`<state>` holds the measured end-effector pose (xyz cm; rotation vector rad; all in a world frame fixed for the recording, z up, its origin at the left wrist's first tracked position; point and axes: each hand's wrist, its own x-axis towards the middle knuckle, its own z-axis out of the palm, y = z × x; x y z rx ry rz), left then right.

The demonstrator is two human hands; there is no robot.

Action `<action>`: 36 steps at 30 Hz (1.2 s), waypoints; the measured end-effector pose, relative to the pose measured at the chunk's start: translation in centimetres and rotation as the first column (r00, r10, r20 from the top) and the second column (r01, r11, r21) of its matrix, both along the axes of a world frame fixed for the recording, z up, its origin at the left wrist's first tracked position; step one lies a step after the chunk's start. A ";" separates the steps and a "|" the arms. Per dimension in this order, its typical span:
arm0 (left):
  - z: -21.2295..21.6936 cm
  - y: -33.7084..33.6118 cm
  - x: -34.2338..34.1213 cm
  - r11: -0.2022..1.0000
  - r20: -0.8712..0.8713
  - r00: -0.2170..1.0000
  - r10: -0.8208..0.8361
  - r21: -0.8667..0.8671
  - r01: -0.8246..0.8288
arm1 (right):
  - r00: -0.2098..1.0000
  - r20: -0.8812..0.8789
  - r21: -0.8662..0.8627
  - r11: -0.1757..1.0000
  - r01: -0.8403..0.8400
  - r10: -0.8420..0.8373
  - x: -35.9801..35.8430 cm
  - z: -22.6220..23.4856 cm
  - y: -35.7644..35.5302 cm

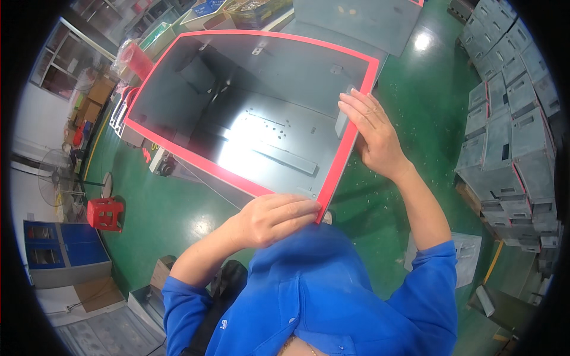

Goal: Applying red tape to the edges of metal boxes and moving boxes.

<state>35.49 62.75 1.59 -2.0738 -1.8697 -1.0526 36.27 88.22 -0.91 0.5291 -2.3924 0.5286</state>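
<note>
A large open-topped grey metal box (285, 68) tilts in front of me, with its open side facing me. A flat red strip (202, 166) runs around its rim. Over the near right corner lies my left hand (270, 219), its fingers together and closed on the rim. My right hand (377, 133) grips the right rim, with its fingertips over the inner side and its thumb hidden. Inside the box, small holes, brackets and a raised bar (282, 157) show on the shiny metal. What supports the box from below is mostly hidden.
Grey metal boxes (510, 124) are stacked along the right. A red stool (105, 213), a standing fan (56, 177) and a blue cabinet (77, 243) are at left. Bins of parts (252, 12) stand beyond the box, beside another grey metal panel (356, 24). The floor (427, 101) is green.
</note>
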 end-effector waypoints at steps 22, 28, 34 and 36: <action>1.1 0.1 -0.2 0.996 -0.065 0.997 -0.050 -0.078 0.045 | 1.000 0.008 -0.008 1.000 0.005 -0.005 0.0 0.0 -0.1; 1.1 -0.1 -0.1 0.995 -0.085 0.995 -0.057 -0.086 0.050 | 1.000 0.012 -0.014 1.000 -0.001 0.001 0.0 0.2 -0.2; 0.9 0.1 0.1 1.000 -0.137 0.990 -0.014 0.001 0.014 | 1.000 0.026 -0.004 1.000 0.007 -0.007 0.0 0.0 -0.2; 0.5 0.1 0.3 1.000 -0.121 0.993 -0.001 0.015 0.003 | 1.000 0.030 -0.003 1.000 0.007 -0.007 0.1 0.1 -0.3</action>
